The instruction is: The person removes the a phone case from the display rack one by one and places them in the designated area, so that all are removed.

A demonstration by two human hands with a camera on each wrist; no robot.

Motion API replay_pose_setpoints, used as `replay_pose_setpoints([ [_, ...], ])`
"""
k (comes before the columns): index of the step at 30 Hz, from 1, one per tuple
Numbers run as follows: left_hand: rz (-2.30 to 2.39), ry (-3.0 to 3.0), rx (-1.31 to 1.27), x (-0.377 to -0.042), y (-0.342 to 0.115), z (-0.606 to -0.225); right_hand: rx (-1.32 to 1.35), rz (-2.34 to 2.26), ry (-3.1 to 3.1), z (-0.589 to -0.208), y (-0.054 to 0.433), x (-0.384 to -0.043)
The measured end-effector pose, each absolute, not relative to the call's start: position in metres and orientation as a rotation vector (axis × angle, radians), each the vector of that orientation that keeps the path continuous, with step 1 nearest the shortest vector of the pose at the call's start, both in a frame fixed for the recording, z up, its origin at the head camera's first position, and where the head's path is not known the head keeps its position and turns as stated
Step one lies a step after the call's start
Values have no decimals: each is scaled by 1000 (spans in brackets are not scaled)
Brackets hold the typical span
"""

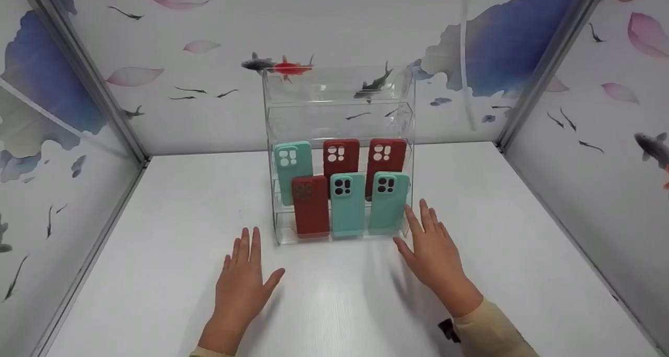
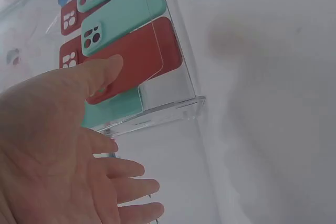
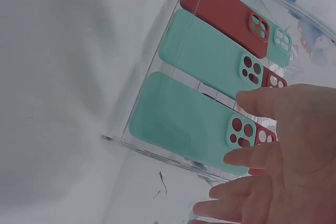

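Note:
A clear acrylic tiered stand point(image 1: 334, 121) bears several phone cases in two rows. In its front row are a red case point(image 1: 312, 210), a mint case point(image 1: 348, 208) and another mint case point(image 1: 389, 205). Behind them stand a mint case point(image 1: 293, 161) and two red cases, one in the middle point(image 1: 341, 156) and one at the right point(image 1: 385, 163). My left hand point(image 1: 240, 284) is apart from the stand at its front left, fingers straight, holding nothing. Beside the stand's right side, my right hand point(image 1: 434, 252) has its fingers extended and holds nothing; whether a fingertip touches the stand, I cannot tell.
The stand rests on a white table point(image 1: 172, 231) near the back wall. White panels point(image 1: 334, 22) printed with fish and petals close in the back and both sides, with grey metal posts point(image 1: 99, 75) at the corners. The stand's upper tiers hold no cases.

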State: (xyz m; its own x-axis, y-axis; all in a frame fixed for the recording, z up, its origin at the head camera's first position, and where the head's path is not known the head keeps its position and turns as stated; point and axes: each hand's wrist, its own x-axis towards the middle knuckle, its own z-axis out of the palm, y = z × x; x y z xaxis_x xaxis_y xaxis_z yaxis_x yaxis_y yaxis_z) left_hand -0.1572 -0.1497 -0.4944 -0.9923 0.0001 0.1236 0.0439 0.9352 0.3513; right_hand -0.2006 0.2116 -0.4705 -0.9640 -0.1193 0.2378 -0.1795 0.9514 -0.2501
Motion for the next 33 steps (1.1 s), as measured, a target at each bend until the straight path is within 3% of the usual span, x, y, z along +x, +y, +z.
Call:
replay_pose_setpoints([
  [6, -586, -2871, -59, -172, -154, -489, 128, 466, -2804, -451, 216, -215],
  [20, -737, -2813, -26, -209, -156, -484, 212, 564, -2563, -424, 220, -255],
  [33, -1663, -2544, -48, -245, -159, -497, 328, 665, -2467, -439, 225, -273],
])
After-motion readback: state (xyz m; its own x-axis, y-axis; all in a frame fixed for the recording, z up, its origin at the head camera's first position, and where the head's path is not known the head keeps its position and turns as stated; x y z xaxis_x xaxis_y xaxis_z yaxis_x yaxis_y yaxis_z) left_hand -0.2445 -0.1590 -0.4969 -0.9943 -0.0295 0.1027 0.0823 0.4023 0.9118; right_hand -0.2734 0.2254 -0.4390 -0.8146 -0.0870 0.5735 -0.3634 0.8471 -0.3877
